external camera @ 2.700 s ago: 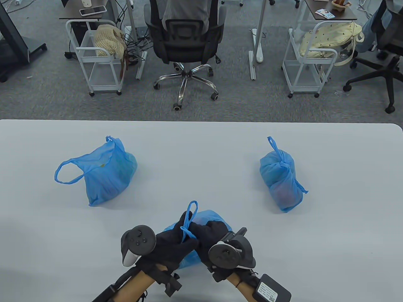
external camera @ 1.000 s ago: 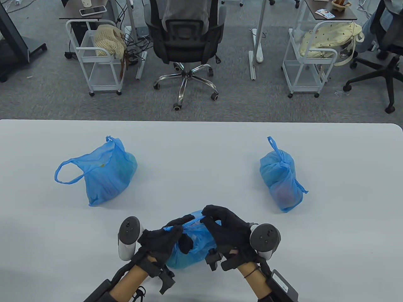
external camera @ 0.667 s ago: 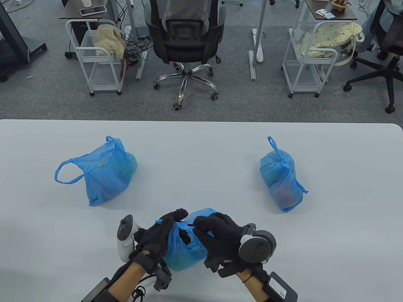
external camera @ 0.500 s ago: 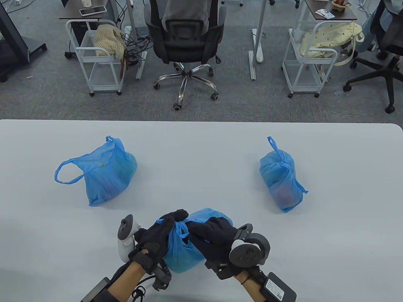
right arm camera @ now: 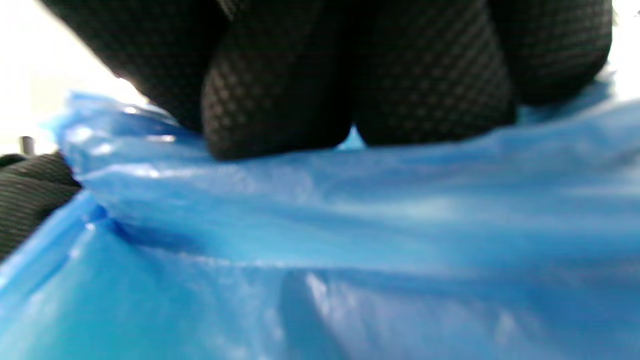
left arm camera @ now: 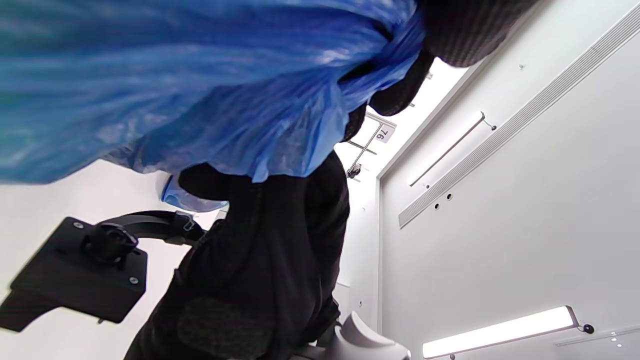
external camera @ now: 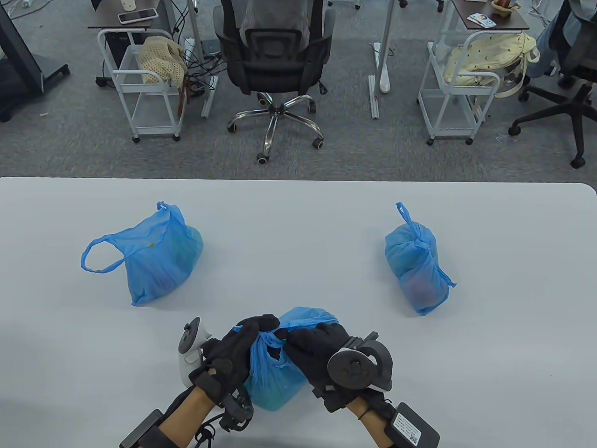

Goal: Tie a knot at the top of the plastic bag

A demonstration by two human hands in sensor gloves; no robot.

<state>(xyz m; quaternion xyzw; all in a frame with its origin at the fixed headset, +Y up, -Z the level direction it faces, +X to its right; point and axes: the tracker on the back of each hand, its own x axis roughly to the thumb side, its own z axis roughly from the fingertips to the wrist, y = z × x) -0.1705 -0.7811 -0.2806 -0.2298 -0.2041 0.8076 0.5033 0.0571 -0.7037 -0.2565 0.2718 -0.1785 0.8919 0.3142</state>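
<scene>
the blue plastic bag (external camera: 273, 373) sits at the table's (external camera: 298, 224) six o'clock edge, between both gloved hands. the left hand (external camera: 233, 347) curls its fingers round the bunched top at the bag's ten o'clock; the right hand (external camera: 312, 350) pinches the twisted plastic at its one o'clock. two other blue bags lie at ten (external camera: 158, 261) and two o'clock (external camera: 417, 266).

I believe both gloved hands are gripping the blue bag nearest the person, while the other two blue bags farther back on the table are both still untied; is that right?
Not quite. Both the left hand and the right hand do grip the near bag, but only the far left bag lies untied, its handle loops loose. The table view shows the far right bag already knotted at its top.
</scene>
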